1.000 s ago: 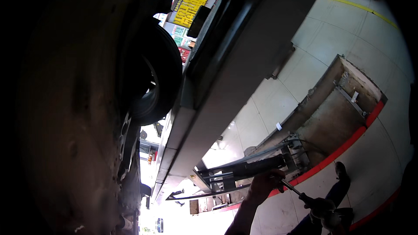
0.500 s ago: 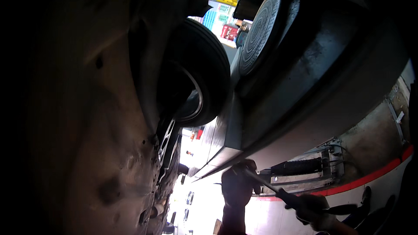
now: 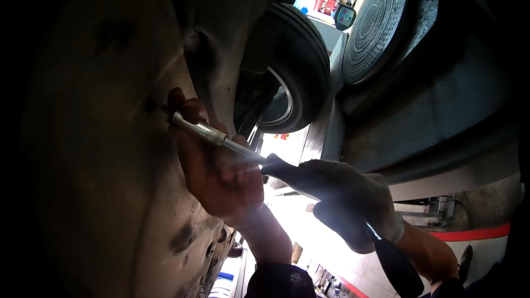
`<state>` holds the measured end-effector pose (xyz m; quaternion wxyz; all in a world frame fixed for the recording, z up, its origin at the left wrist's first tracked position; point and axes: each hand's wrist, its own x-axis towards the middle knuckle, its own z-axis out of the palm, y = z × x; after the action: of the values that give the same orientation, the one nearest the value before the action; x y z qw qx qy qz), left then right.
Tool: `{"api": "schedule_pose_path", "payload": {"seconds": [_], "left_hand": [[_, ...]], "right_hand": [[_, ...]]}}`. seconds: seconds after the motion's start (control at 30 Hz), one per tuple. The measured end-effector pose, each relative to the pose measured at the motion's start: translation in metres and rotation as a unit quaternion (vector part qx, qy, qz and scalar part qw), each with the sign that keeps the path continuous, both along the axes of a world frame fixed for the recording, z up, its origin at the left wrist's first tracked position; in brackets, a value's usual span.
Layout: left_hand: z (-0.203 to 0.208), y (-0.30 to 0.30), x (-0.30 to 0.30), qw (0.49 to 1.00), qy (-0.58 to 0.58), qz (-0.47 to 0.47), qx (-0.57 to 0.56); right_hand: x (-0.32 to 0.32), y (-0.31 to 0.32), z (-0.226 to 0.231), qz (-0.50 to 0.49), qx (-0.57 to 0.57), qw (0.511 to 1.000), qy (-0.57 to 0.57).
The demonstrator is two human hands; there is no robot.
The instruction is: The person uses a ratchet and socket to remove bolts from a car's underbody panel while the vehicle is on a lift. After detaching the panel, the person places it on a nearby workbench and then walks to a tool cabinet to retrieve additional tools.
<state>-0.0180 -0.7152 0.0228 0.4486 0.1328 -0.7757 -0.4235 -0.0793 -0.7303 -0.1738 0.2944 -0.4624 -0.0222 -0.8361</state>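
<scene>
My bare left hand is raised against the brown underbody panel, its fingers closed round the metal socket end of a long driver. The socket tip lies close to a small dark hole in the panel; whether it touches a fastener is hidden by my fingers. My right hand, in a pale work glove, grips the driver's dark handle. Below that glove a second tool with a shiny shank and black handle sticks out; its other end is hidden in my grip.
A car tyre hangs beyond my hands. To the right is a grey lift platform with a round ribbed plate. A red line crosses the tiled floor at lower right.
Both hands have come up and left from over the floor to the underbody panel, bringing the driver with them. The view has shifted, so the tyre and platform appear farther right.
</scene>
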Motion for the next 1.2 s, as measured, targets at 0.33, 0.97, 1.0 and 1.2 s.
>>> {"api": "schedule_pose_path", "payload": {"seconds": [0.33, 0.97, 1.0, 1.2], "left_hand": [[-0.005, 0.007, -0.031, 1.0, 0.002, -0.019, 0.021], [0.003, 0.017, -0.025, 0.998, 0.054, -0.013, 0.036], [0.003, 0.018, -0.026, 0.998, 0.057, -0.003, 0.039], [0.004, 0.017, -0.026, 0.996, 0.038, 0.086, 0.002]], "right_hand": [[-0.02, 0.0, 0.001, 0.006, -0.034, 0.999, -0.029], [-0.039, 0.015, 0.011, 0.633, -0.077, 0.77, 0.001], [-0.031, 0.013, 0.01, 0.54, -0.104, 0.836, 0.005], [-0.044, 0.01, 0.005, 0.464, -0.054, 0.884, 0.022]]}}
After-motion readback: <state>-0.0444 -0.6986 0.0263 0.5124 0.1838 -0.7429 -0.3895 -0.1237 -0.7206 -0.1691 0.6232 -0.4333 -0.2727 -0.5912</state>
